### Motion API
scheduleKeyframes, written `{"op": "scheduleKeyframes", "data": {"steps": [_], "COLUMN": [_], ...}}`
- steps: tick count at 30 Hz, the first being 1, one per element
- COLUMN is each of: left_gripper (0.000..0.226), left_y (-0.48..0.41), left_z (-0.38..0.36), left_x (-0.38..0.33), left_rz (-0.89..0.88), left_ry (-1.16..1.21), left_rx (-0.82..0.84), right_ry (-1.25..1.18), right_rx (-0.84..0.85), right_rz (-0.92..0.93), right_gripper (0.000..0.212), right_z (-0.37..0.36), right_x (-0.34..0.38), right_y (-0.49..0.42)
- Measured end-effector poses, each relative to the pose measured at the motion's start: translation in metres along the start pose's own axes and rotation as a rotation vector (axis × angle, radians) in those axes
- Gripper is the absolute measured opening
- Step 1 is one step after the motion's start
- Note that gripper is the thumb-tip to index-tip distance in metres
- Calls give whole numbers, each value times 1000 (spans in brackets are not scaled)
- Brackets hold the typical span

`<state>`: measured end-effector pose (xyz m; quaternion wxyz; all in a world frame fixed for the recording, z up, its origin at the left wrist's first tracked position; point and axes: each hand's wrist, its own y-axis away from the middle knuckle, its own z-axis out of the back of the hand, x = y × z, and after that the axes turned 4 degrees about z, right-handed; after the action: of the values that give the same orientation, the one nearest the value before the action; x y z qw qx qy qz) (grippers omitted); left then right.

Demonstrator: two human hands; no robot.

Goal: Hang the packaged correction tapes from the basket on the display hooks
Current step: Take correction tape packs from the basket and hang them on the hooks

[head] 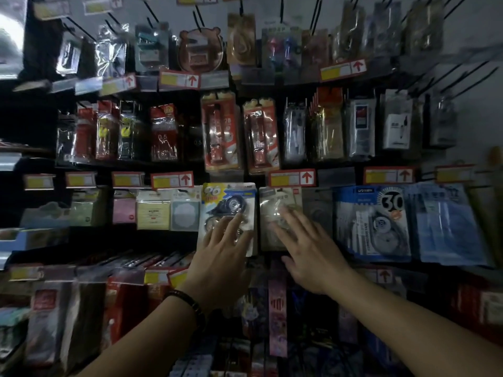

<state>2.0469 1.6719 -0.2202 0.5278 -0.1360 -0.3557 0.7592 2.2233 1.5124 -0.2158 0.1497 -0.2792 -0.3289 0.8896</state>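
Shop rack: my left hand (221, 248), fingers flat, steadies correction tape pack (230, 202) at centre; right hand (307, 248), fingers splayed, touches clear pack (277, 210) alongside. Pack seemingly hung; next, fetch another from unseen basket.

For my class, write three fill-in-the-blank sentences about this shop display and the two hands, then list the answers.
The left hand touches a correction tape pack and wears a beaded ___ at the wrist.
The blue correction tape pack right of the right hand shows the number ___.
The red arrows on the price tags point ___.
Answers: bracelet; 30; up.
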Motion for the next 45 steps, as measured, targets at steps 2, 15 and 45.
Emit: {"op": "scheduleKeyframes", "data": {"steps": [2,15,45], "left_gripper": [81,91,78], "left_y": [1,4,-36], "left_z": [-2,-13,-25], "left_x": [1,8,-169], "left_rz": [11,9,-204], "left_ry": [-41,-106,68], "left_rx": [32,80,111], "right_ry": [34,27,-21], "right_rx": [59,241,147], "right_rz": [21,-90,-332], "right_gripper": [84,59,80], "right_z": [-2,-22,19], "right_x": [-6,-20,-127], "right_y": [0,-40,111]}}
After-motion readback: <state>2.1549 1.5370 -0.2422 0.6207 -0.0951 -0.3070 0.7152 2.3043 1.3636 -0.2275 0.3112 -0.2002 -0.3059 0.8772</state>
